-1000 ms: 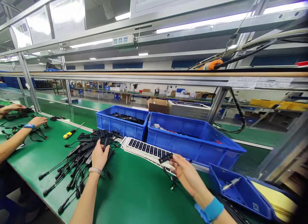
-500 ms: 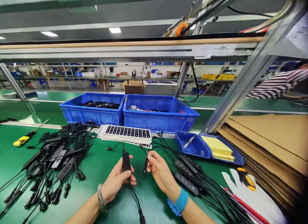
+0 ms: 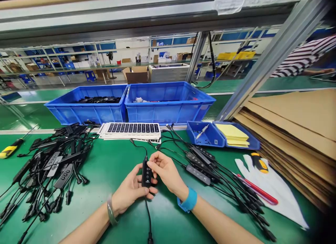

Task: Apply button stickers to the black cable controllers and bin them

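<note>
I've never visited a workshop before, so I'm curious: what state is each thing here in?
Black controller: held, marked face showing
Left hand: closed around the controller
Right hand: at the controller's upper end
Left pile: tangled
Right controllers: lying bunched
Label sheets: stacked
Blue bins: open, partly filled
Yellow paper: stacked
White glove: lying flat
Screwdriver: lying down

We are seeing a thin metal post (image 3: 197, 57) rising, with a green desk (image 3: 110, 160) spreading in front of it. Left of the post, a black fan (image 3: 110, 56) and a blue stool (image 3: 90, 76) are standing on a grey floor (image 3: 75, 79). Behind it, a farther desk (image 3: 78, 68) is stretching before a white wall (image 3: 131, 52). Above it, a silver rail (image 3: 105, 20) is crossing; right of the post, a thicker beam (image 3: 270, 58) is slanting.
</note>
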`<state>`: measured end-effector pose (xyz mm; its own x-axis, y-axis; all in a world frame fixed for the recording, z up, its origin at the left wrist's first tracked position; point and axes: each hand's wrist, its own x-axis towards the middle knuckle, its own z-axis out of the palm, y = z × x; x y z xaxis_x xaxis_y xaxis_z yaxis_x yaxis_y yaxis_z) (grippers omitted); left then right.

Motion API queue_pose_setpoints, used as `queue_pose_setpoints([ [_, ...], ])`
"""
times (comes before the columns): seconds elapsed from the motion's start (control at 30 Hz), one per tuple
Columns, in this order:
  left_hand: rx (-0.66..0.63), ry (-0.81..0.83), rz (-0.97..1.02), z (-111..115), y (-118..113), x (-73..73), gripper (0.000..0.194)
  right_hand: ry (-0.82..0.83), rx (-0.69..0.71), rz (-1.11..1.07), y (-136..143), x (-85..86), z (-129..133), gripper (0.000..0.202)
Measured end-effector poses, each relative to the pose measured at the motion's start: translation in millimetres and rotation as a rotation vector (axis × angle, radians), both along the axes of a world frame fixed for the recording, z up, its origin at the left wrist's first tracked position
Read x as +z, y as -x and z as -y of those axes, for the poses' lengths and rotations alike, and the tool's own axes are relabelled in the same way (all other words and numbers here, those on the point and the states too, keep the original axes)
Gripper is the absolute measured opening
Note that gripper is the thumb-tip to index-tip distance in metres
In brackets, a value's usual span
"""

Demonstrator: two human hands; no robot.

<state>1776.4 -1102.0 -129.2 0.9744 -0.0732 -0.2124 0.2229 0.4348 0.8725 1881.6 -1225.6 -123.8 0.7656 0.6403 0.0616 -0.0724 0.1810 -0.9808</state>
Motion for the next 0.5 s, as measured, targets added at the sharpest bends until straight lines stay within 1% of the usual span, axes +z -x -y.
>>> queue_pose_setpoints([
  [0.23, -0.005, 0.061, 0.021, -0.7, 0.0, -5.6, 0.071, 0.028, -0.015, 0.031, 0.3, -4.0, 0.8, 0.022],
  [0.5, -0.010, 0.065, 0.016, 0.4, 0.4, -1.0, 0.073, 0.024, -0.013, 0.023, 1.8, -1.2, 1.3, 0.020],
])
